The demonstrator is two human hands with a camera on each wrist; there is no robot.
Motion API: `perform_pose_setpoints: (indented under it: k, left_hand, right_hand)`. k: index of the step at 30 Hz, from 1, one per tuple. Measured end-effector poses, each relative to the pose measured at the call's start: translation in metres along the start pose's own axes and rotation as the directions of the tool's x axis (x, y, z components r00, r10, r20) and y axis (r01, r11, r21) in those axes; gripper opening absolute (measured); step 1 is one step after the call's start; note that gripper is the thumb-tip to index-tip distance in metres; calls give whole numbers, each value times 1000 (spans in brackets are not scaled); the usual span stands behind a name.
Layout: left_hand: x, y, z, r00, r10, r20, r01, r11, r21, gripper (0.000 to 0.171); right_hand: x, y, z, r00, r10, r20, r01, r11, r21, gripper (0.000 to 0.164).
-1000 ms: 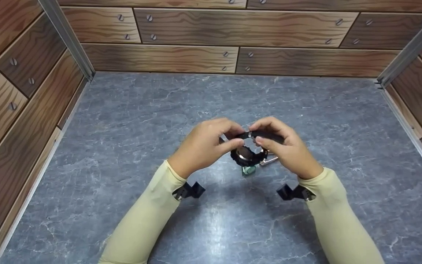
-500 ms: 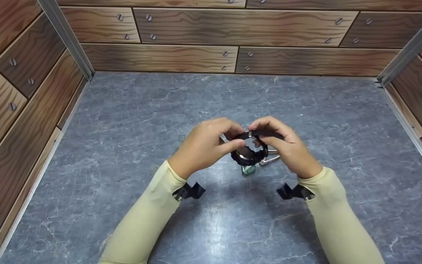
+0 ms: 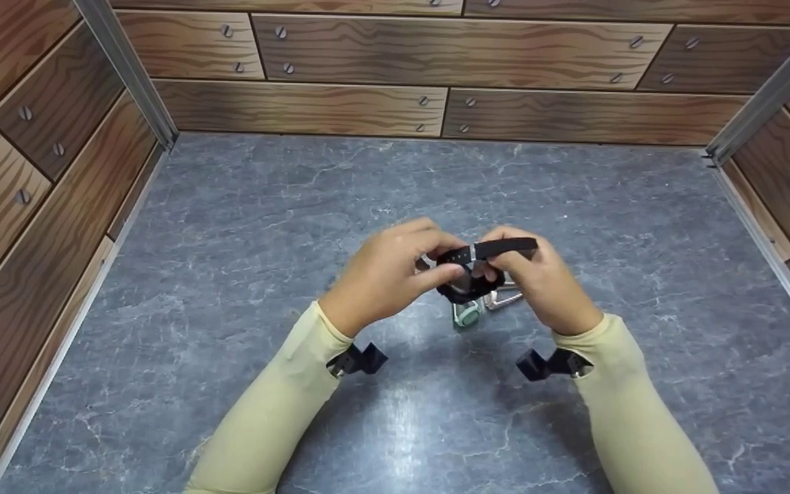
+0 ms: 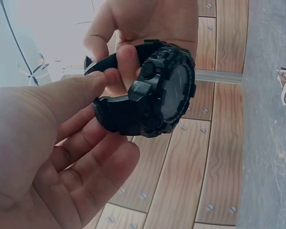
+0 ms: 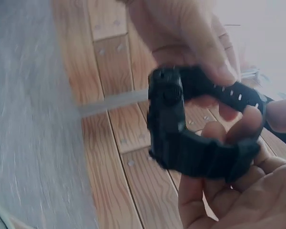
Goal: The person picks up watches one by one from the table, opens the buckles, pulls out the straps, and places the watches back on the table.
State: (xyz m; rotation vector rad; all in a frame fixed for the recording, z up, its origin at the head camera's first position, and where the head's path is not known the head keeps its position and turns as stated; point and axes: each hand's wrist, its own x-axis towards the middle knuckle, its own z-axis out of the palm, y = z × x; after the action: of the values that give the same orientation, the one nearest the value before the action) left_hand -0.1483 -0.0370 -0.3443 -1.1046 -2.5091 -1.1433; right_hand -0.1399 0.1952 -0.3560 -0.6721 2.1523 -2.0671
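Note:
A black wristwatch (image 3: 460,295), its chunky case and strap forming a loop, is held up above the table between both hands. My left hand (image 3: 391,274) pinches the strap with thumb and fingers, by the side with the row of holes. On the other side my right hand (image 3: 546,288) holds the strap (image 3: 508,247) near the metal buckle, its loose end pointing right. The left wrist view shows the watch's dark face (image 4: 176,93) and side buttons. In the right wrist view the strap holes (image 5: 231,93) are visible under the left thumb.
On the grey marbled table (image 3: 285,206), just below the watch, lie a small green object (image 3: 467,314) with an oval centre and a pinkish, metallic-looking band or frame (image 3: 503,296), partly hidden. Wood-patterned walls (image 3: 450,51) enclose the table at the back and both sides.
The watch has tilted, so the outside of the strap and its loose end now face up. The right fingers have shifted along the strap; the left hand stays nearly in place.

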Motion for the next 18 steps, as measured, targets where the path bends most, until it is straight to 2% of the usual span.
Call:
perform_pose_setpoints:
  k: [6, 11, 14, 18]
  left_hand:
    - [0, 0, 2, 1000, 5, -18, -6, 1000, -31, 27]
    - [0, 0, 1, 1000, 11, -18, -12, 999, -49, 24]
    - [0, -1, 1, 1000, 19, -22, -20, 998, -62, 22]
    - [1, -1, 2, 1000, 8, -25, -10, 995, -101, 23]
  right_hand:
    - [-1, 3, 1, 997, -55, 45, 50, 993, 103, 11]
    - [-1, 3, 4, 997, -78, 21, 77, 995, 70, 8]
    - [-2, 2, 4, 997, -71, -14, 71, 997, 42, 15]
    - [-2, 0, 1, 999, -34, -8, 35, 992, 121, 24]
